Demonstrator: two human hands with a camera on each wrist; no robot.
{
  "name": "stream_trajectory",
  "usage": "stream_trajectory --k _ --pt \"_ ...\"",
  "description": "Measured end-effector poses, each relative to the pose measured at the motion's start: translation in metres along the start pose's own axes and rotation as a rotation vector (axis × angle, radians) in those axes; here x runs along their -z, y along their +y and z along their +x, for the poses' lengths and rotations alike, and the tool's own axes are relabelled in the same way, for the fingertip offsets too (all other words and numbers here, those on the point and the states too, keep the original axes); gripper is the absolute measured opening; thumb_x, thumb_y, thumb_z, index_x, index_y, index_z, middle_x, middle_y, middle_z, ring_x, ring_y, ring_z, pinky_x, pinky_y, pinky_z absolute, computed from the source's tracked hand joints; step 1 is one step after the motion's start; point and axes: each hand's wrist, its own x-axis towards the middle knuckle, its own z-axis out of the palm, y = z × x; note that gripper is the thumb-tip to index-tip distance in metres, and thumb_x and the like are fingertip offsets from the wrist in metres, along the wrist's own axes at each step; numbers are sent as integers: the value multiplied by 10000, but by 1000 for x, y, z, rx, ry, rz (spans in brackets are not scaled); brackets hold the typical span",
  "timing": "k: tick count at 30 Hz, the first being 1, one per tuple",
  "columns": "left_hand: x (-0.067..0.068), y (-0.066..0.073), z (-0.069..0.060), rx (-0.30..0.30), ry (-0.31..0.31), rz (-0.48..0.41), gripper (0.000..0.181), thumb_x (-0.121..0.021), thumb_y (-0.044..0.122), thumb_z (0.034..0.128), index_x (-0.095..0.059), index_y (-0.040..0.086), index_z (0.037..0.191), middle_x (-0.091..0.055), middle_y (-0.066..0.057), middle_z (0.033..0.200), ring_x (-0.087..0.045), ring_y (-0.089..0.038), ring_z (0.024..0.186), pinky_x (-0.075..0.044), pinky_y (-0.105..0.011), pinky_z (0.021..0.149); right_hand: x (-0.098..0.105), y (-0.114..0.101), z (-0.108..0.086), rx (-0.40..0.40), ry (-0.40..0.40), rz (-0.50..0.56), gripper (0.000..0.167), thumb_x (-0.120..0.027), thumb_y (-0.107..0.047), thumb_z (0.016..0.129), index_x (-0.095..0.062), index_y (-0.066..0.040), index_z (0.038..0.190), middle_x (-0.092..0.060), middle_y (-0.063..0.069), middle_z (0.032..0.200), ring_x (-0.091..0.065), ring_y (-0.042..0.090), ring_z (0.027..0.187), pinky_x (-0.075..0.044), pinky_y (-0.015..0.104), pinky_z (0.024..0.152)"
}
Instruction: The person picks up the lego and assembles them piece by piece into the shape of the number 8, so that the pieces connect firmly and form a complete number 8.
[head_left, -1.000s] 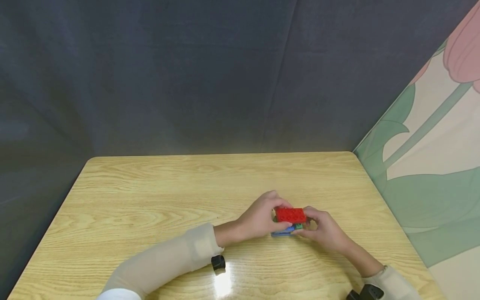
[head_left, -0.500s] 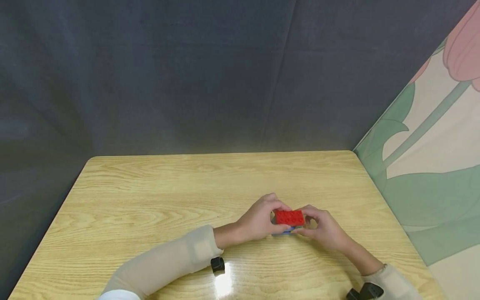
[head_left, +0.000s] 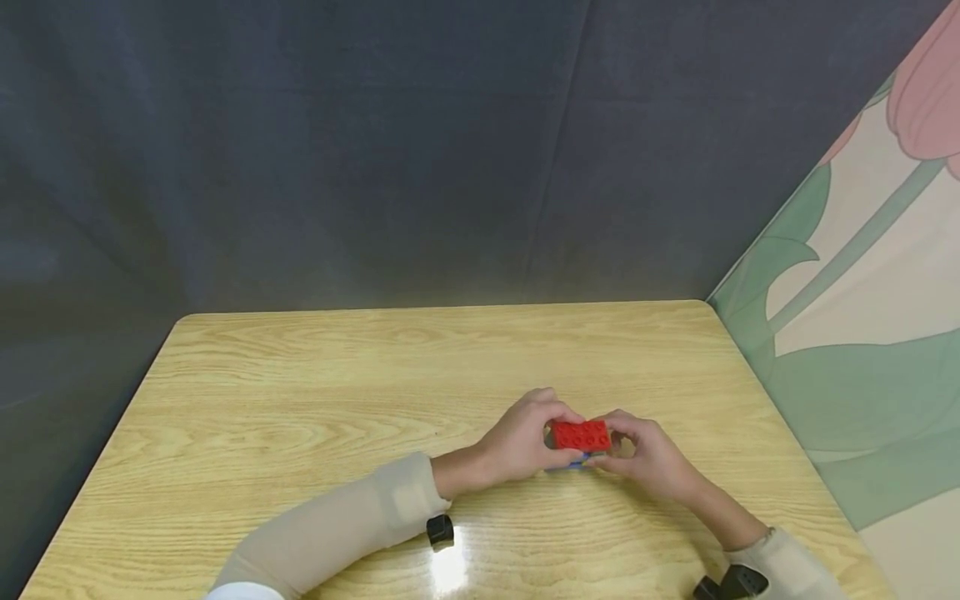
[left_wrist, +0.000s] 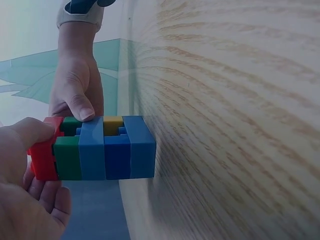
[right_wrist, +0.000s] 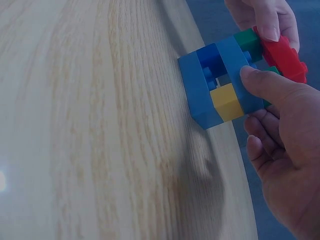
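A red brick point(head_left: 581, 436) tops a small stack of toy building bricks. My left hand point(head_left: 517, 440) pinches it between thumb and fingers. In the left wrist view, two green bricks point(left_wrist: 67, 157) lie under the red one, then a long blue brick point(left_wrist: 92, 155). Below come a dark blue brick point(left_wrist: 117, 157) and a yellow brick point(right_wrist: 227, 102), then another long blue brick point(left_wrist: 142, 155) at the base. My right hand point(head_left: 652, 458) grips the stack's side, its thumb on the upper long blue brick. Whether the red brick is fully seated, I cannot tell.
The stack is at or just above the wood-grain table point(head_left: 322, 383), right of centre. A dark curtain point(head_left: 375, 167) hangs behind the table, and a flower-printed cloth point(head_left: 862, 333) runs along the right side. Black wrist cameras point(head_left: 440, 531) hang at both cuffs.
The red brick has come down slightly over the stack, hiding most of the green brick that showed beneath it. Both hands have stayed nearly in place.
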Motion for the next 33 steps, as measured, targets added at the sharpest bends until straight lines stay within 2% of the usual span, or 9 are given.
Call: stream_trajectory --k 4,8,15,22,27,30,33 --pt "-2 -1 1 4 -1 -4 366 -857 214 843 -744 85 1166 -536 86 906 -527 -198 848 -418 -140 633 0 1 -1 -11 -6 -1 388 -881 -67 773 -730 -181 1111 -688 -92 1021 -561 213 743 -498 263 656" --pt "-3 -1 1 -1 7 -18 360 -853 192 846 -740 74 1166 -547 73 924 -536 -214 861 -420 -137 638 2 2 -1 -26 -6 -15 389 -881 -85 776 -732 -183 1122 -687 -100 1018 -564 201 751 -499 269 659" --pt "-9 0 -3 13 61 -35 369 -861 165 836 -735 84 1173 -566 63 979 -535 -184 872 -427 -140 658 1 -1 -1 -21 7 -4 367 -873 -90 788 -733 -161 1120 -693 -84 1009 -567 201 753 -497 274 657" --pt "-14 -3 -10 49 98 -61 413 -857 204 845 -723 106 1223 -527 73 941 -518 -167 845 -441 -151 665 -3 -2 -2 -19 5 9 335 -860 -89 805 -732 -146 1109 -711 -76 1005 -572 138 756 -500 263 653" --pt "-13 -7 -14 27 98 -72 474 -845 243 857 -691 112 1285 -581 58 1037 -547 -107 915 -532 -216 783 -3 -3 -3 -43 5 -9 331 -857 -81 806 -732 -175 1098 -711 -102 1009 -596 120 782 -526 263 683" --pt "-13 -9 -18 13 106 -67 511 -840 259 858 -664 90 1307 -615 40 1133 -563 -63 994 -537 -225 870 -3 -2 -4 -43 4 -19 332 -851 -81 812 -729 -174 1108 -712 -103 1020 -607 117 789 -537 267 694" --pt "-14 -10 -23 21 122 -76 542 -841 249 857 -633 66 1323 -619 24 1179 -582 -72 1037 -530 -225 911 -3 -2 -4 -29 15 -27 345 -853 -77 807 -726 -163 1115 -717 -100 1024 -618 121 786 -545 277 689"
